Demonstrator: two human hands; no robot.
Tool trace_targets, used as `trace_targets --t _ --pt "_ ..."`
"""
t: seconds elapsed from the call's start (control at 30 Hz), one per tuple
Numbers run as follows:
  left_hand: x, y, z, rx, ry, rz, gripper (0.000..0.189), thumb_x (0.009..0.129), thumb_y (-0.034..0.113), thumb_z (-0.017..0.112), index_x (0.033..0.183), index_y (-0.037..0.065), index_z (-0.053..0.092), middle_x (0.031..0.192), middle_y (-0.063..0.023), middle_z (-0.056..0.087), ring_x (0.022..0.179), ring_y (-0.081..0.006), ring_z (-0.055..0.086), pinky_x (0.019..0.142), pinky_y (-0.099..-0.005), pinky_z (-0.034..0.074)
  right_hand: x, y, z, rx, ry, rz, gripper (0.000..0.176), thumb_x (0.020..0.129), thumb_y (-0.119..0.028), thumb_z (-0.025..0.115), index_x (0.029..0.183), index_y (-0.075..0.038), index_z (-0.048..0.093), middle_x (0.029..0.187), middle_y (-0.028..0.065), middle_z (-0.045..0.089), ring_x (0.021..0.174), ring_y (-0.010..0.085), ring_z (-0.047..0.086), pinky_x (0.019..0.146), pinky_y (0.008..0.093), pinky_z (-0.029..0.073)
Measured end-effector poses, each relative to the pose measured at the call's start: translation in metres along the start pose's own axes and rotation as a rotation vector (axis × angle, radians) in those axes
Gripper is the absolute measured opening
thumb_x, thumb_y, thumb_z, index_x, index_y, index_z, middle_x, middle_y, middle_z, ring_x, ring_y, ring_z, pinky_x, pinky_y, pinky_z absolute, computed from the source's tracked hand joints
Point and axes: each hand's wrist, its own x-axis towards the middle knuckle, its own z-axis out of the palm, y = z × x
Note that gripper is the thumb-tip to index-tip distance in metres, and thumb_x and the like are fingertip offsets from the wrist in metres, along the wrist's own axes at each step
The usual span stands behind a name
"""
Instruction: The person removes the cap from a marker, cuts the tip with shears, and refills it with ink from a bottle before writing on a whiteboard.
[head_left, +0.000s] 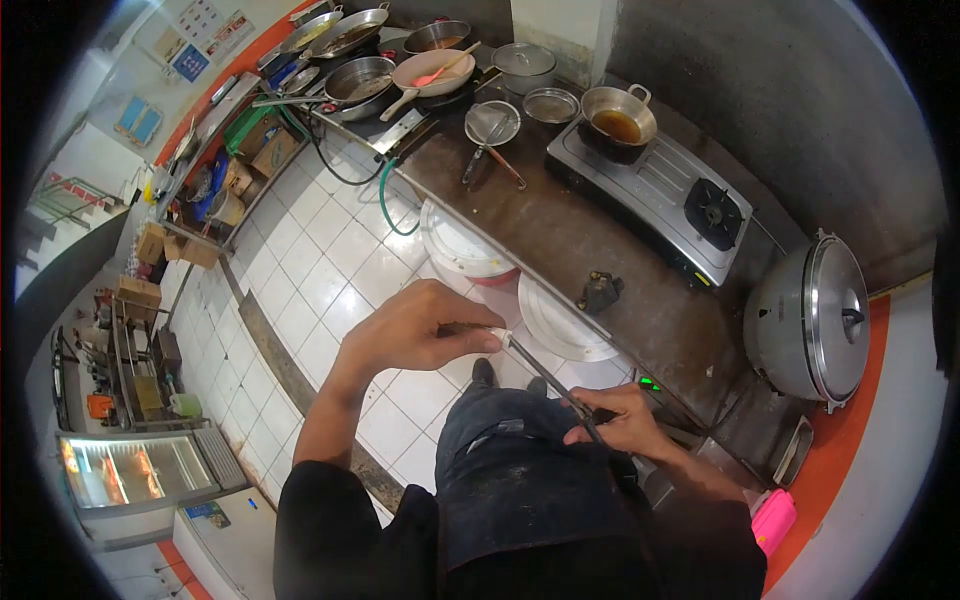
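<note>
Between my two hands runs a thin, dark metal rod [550, 375] with a whitish end, slanting down to the right in front of my apron. My left hand [425, 325] pinches the whitish end between thumb and fingers. Lower down, my right hand [622, 422] wraps round the rod's darker part, its fingers partly covering it. What kind of tool the rod is, I cannot tell. Closest to my hands on the brown counter [540, 235] lies a small black lumpy piece [600, 292], near the front edge.
A gas stove [650, 205] carries a pan of brown liquid [617, 125] beside a bare burner [716, 212]. To the right stands a large lidded pot [812, 320]. Strainers [492, 124] and several pans [432, 74] sit further back. White round lids [565, 320] show below the counter edge.
</note>
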Motion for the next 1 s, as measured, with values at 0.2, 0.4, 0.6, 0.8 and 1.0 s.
trace_targets --t 0.2,0.4,0.6,0.8,1.0 --pt "-0.017 -0.016 0.008 -0.105 -0.084 -0.092 0.03 0.089 0.026 0.069 0.101 -0.002 0.071 0.072 -0.011 0.068 0.053 -0.0154 0.055 0.05 -0.0286 0.039 -0.012 0.009 0.013 0.189 -0.124 0.059 0.05 0.072 -0.002 0.082 0.117 0.008 0.062 0.096 0.0133 0.072 0.079 0.0111 0.066 0.069 0.027 0.055" --pt "-0.041 -0.028 0.017 -0.141 -0.1 -0.101 0.031 0.089 0.027 0.069 0.102 -0.001 0.071 0.073 -0.0115 0.069 0.053 -0.0152 0.055 0.05 -0.0293 0.039 -0.021 0.006 0.024 0.261 -0.208 0.183 0.05 0.074 -0.003 0.081 0.118 0.008 0.062 0.098 0.0143 0.072 0.083 0.0129 0.067 0.071 0.0279 0.055" --pt "-0.097 -0.075 0.03 -0.307 0.104 -0.188 0.028 0.091 0.025 0.066 0.101 -0.001 0.071 0.069 -0.0112 0.068 0.055 -0.0156 0.056 0.054 -0.0315 0.042 -0.052 0.025 0.043 0.244 -0.079 0.241 0.04 0.071 -0.008 0.085 0.105 0.004 0.068 0.079 0.0057 0.068 0.073 0.0087 0.063 0.068 0.0232 0.05" --pt "-0.116 -0.047 -0.012 -0.158 0.231 -0.275 0.031 0.089 0.026 0.069 0.1 -0.003 0.071 0.071 -0.0086 0.068 0.057 -0.0125 0.054 0.053 -0.0282 0.041 -0.04 0.012 0.025 0.326 -0.055 0.391 0.034 0.074 -0.009 0.084 0.1 0.004 0.066 0.073 0.0015 0.062 0.066 0.0073 0.058 0.06 0.0233 0.046" --pt "-0.108 -0.052 -0.005 -0.212 0.314 -0.144 0.026 0.086 0.02 0.072 0.102 -0.001 0.071 0.082 -0.0088 0.071 0.061 -0.0128 0.057 0.055 -0.0274 0.043 -0.022 0.017 0.01 0.519 0.225 0.467 0.039 0.076 -0.011 0.082 0.107 0.004 0.064 0.064 -0.0016 0.056 0.055 0.0041 0.049 0.049 0.0199 0.036"
